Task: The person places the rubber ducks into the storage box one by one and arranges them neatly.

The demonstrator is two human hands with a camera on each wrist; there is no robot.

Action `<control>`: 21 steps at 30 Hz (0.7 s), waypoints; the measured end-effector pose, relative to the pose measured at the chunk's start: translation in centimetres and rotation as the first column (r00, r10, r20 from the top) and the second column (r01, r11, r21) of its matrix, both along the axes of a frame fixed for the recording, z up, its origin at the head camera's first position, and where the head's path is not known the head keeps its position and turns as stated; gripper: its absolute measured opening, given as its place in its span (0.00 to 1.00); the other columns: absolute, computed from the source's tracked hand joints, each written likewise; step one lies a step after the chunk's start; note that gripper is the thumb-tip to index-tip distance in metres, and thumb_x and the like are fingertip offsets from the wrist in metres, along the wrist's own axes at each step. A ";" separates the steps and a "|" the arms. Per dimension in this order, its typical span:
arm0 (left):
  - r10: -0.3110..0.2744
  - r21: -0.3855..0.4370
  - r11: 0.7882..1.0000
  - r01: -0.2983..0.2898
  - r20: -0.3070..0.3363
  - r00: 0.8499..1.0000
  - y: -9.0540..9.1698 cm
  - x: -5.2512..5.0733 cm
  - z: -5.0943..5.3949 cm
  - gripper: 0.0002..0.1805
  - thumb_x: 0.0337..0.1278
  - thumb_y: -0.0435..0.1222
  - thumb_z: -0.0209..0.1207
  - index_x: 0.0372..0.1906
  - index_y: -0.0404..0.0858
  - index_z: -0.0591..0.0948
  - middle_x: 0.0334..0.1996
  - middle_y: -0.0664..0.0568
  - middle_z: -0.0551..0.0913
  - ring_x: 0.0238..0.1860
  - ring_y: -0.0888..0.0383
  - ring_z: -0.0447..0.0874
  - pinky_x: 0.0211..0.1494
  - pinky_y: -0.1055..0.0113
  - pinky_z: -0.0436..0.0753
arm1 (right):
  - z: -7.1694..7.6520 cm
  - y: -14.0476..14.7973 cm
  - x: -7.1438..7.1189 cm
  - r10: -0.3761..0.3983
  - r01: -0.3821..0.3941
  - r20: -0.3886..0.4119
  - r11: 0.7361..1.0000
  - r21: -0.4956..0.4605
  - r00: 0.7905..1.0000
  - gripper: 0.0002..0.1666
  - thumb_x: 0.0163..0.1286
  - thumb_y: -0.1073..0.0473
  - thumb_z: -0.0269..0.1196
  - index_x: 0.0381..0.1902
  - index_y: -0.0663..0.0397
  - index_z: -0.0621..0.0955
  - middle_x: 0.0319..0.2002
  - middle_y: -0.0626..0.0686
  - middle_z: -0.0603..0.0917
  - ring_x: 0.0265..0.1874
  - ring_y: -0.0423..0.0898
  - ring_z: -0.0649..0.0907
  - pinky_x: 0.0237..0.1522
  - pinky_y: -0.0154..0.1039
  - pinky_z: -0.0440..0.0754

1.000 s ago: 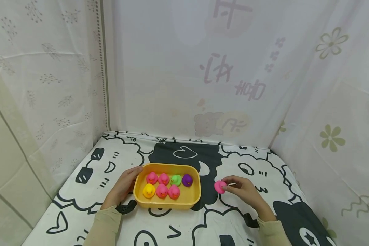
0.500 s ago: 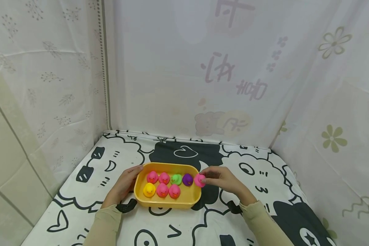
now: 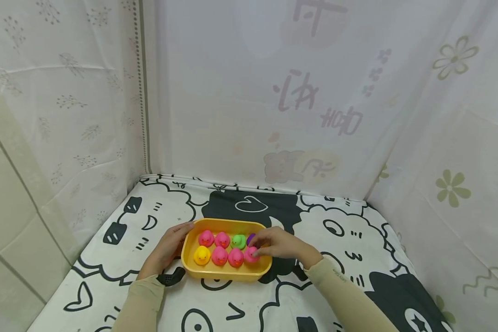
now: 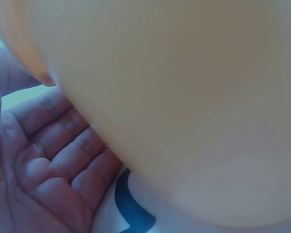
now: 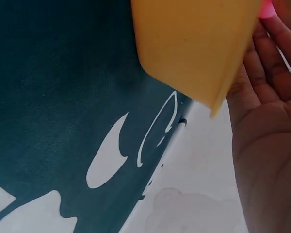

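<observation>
A yellow plastic tray [image 3: 226, 274] holds small rubber ducks in two rows. My left hand [image 3: 172, 244] rests against the tray's left end; in the left wrist view its fingers [image 4: 82, 150] lie along the outer wall. My right hand [image 3: 280, 244] is over the right end, with thumb and fingertips on a pink rubber duck [image 3: 251, 255] in the front row. Left of it are two more pink ducks [image 3: 236, 257] and a yellow duck [image 3: 202, 255]. Behind them are pink ducks, a green duck [image 3: 238, 241] and a purple duck [image 3: 251, 239], partly hidden by my fingers.
The tray stands on a black-and-white cartoon cloth [image 3: 228, 306]. A pale printed curtain [image 3: 216, 115] rises at the back, with more fabric hanging on both sides. Each wrist wears a black strap [image 3: 172, 277].
My right hand has carried the pink duck leftward from the cloth's side, over the tray's right rim, into the front row. The left hand has stayed at the tray's left end.
</observation>
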State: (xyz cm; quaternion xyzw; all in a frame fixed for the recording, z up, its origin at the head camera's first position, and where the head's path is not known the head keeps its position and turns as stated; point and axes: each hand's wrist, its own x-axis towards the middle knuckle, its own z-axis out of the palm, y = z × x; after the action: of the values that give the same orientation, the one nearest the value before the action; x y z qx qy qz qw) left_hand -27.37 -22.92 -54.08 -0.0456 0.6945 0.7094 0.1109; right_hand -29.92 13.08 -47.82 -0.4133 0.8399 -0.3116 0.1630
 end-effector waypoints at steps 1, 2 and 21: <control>0.001 -0.001 1.000 -0.001 0.001 1.000 0.0 0.0 0.0 0.41 0.68 0.59 0.55 0.75 0.36 0.66 0.71 0.39 0.69 0.60 0.48 0.80 0.58 0.60 0.82 | -0.1 -0.2 0.0 0.015 -0.015 -0.016 1.000 0.025 1.000 0.14 0.66 0.53 0.71 0.49 0.43 0.86 0.44 0.39 0.85 0.44 0.37 0.83 0.48 0.30 0.83; 0.004 -0.001 1.000 -0.004 0.002 1.000 0.1 0.0 0.1 0.42 0.67 0.60 0.56 0.74 0.36 0.67 0.71 0.39 0.69 0.60 0.48 0.80 0.58 0.60 0.83 | -0.1 -0.3 -0.1 0.027 -0.026 -0.027 0.999 0.046 0.999 0.14 0.65 0.53 0.71 0.49 0.43 0.87 0.43 0.39 0.85 0.44 0.37 0.83 0.48 0.30 0.83; 0.016 -0.005 1.000 -0.016 0.019 1.000 0.1 -0.3 -0.2 0.40 0.68 0.59 0.56 0.74 0.37 0.68 0.69 0.39 0.72 0.57 0.49 0.82 0.56 0.60 0.84 | 0.2 -1.3 0.6 0.076 -0.038 -0.144 0.967 0.252 0.987 0.16 0.62 0.53 0.73 0.48 0.47 0.86 0.41 0.38 0.84 0.41 0.36 0.81 0.49 0.26 0.80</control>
State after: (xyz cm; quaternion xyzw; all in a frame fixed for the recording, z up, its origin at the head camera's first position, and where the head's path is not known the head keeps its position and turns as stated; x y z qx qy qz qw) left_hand -27.63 -22.80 -54.25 -0.0582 0.6946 0.7083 0.1115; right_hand -29.36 11.76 -47.58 -0.4363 0.8701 -0.1667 0.1575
